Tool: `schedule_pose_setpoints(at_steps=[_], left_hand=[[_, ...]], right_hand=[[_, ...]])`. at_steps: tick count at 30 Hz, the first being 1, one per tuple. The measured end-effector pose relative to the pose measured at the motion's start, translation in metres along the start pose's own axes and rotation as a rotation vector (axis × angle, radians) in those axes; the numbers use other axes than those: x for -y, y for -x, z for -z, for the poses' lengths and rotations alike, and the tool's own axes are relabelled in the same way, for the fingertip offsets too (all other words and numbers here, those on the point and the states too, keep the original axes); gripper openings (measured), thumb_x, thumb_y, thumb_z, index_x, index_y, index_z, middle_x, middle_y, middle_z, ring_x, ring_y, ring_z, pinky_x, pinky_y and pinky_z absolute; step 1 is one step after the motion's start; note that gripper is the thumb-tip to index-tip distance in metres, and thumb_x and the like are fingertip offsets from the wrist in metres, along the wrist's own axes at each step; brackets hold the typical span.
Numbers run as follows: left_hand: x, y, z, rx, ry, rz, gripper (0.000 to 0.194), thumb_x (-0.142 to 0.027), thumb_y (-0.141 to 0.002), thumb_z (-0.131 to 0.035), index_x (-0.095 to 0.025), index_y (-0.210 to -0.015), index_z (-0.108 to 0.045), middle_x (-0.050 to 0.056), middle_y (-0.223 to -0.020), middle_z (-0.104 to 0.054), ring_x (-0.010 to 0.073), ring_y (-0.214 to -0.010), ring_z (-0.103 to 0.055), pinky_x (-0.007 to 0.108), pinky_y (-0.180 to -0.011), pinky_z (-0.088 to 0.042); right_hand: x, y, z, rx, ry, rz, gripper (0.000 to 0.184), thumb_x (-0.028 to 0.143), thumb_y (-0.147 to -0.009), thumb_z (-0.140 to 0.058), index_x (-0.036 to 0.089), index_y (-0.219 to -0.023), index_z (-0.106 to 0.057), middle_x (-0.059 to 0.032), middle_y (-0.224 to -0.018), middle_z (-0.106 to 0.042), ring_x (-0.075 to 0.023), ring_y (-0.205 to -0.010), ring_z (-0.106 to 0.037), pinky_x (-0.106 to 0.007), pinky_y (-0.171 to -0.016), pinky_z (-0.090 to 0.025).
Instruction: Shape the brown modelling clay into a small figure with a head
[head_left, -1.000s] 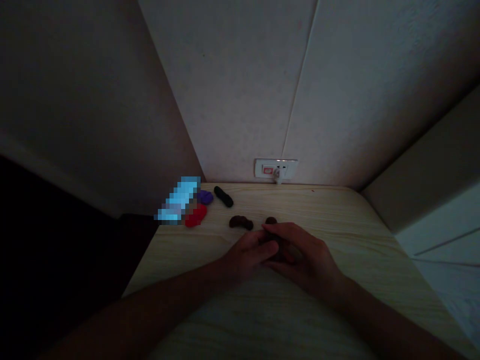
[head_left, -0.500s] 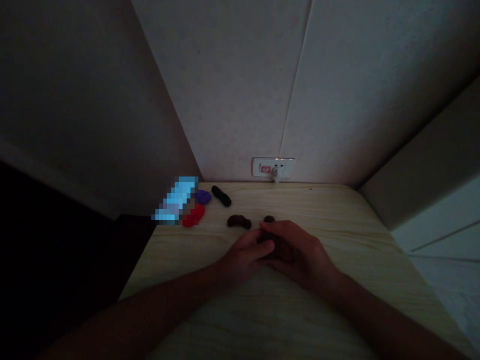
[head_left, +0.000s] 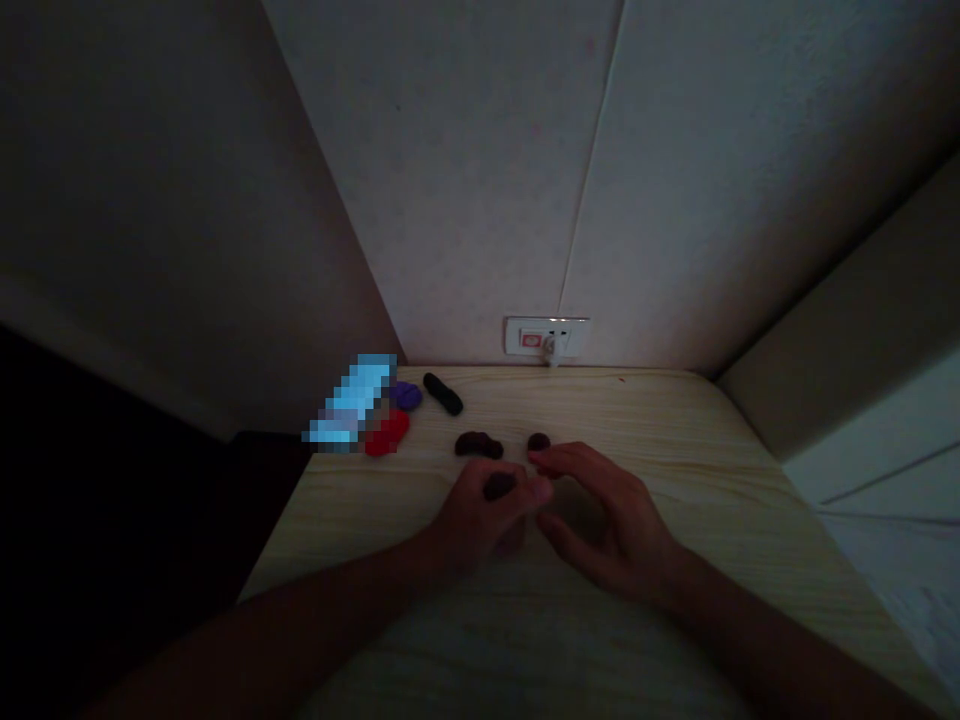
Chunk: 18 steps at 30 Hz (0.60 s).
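Observation:
My left hand [head_left: 480, 515] is closed around a dark brown lump of modelling clay [head_left: 499, 487], part of which shows between thumb and fingers. Just to its right, my right hand [head_left: 607, 515] has its thumb and fingers apart, with nothing between them. Its index fingertip is close to a small dark brown clay ball [head_left: 538, 442]; whether they touch I cannot tell. A bent dark brown clay piece [head_left: 478, 445] lies on the table beyond my left hand.
On the pale wooden table [head_left: 667, 430], a black clay roll [head_left: 442, 394], a purple lump [head_left: 406, 396] and a red lump [head_left: 388, 434] lie at the back left. A pixelated bright rectangle [head_left: 356, 400] is beside them. A wall socket [head_left: 547, 337] with a plug sits above the back edge.
My hands have drawn apart. The brown clay they both held now stays in my left hand, and my right hand has opened. The small ball shows more fully.

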<state>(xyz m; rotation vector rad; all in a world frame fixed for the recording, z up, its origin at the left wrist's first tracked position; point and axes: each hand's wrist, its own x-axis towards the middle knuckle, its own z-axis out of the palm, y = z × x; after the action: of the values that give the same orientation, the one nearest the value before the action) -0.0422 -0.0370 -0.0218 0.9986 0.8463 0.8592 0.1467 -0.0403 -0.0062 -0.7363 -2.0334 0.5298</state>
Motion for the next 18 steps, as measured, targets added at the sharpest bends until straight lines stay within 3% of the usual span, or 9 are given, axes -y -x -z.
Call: schedule_pose_setpoints(at_steps=[3,7,9,14,18], left_hand=[[-0.002,0.002,0.002,0.025,-0.023,-0.017,0.057,-0.066,-0.080,-0.076,-0.020,-0.057,-0.051,-0.010,-0.038,-0.036,0.0062,-0.031,-0.030,0.023,-0.035,-0.027],[-0.014,0.005,-0.001,0.115,-0.178,-0.138,0.057,-0.061,-0.088,-0.070,-0.017,-0.054,-0.058,-0.001,-0.048,-0.055,0.0095,-0.046,-0.051,0.024,-0.050,-0.040],[-0.016,0.006,-0.003,0.097,-0.212,-0.177,0.051,-0.058,-0.088,-0.071,-0.016,-0.061,-0.063,0.001,-0.055,-0.060,0.0102,-0.052,-0.054,0.023,-0.053,-0.040],[-0.009,0.003,-0.004,0.054,-0.065,-0.043,0.046,-0.058,-0.079,-0.081,-0.019,-0.073,-0.057,-0.004,-0.049,-0.057,0.0101,-0.039,-0.048,0.022,-0.041,-0.036],[-0.008,0.000,-0.006,0.084,0.009,-0.088,0.047,-0.059,-0.080,-0.080,-0.018,-0.075,-0.059,-0.001,-0.060,-0.063,0.0109,-0.048,-0.056,0.023,-0.048,-0.043]], right_hand=[[0.002,-0.002,0.001,0.017,-0.035,0.005,0.036,0.017,-0.091,-0.066,0.021,-0.127,-0.065,-0.0115,-0.109,-0.075,-0.0253,-0.099,-0.073,-0.041,-0.086,-0.064],[0.001,-0.002,0.003,-0.002,-0.048,-0.014,0.034,0.017,-0.092,-0.064,0.021,-0.125,-0.066,-0.0085,-0.098,-0.074,-0.0224,-0.086,-0.071,-0.037,-0.076,-0.062],[0.000,-0.001,0.004,-0.011,-0.050,-0.029,0.031,0.018,-0.093,-0.063,0.022,-0.123,-0.067,-0.0072,-0.095,-0.072,-0.0216,-0.083,-0.070,-0.036,-0.074,-0.061],[0.000,-0.002,0.007,-0.027,-0.056,-0.052,0.026,0.021,-0.096,-0.062,0.021,-0.120,-0.069,-0.0062,-0.089,-0.071,-0.0207,-0.079,-0.069,-0.035,-0.071,-0.059],[-0.001,-0.003,0.008,-0.031,-0.082,-0.067,0.025,0.021,-0.097,-0.059,0.021,-0.120,-0.069,-0.0062,-0.088,-0.071,-0.0205,-0.079,-0.069,-0.035,-0.071,-0.059]])
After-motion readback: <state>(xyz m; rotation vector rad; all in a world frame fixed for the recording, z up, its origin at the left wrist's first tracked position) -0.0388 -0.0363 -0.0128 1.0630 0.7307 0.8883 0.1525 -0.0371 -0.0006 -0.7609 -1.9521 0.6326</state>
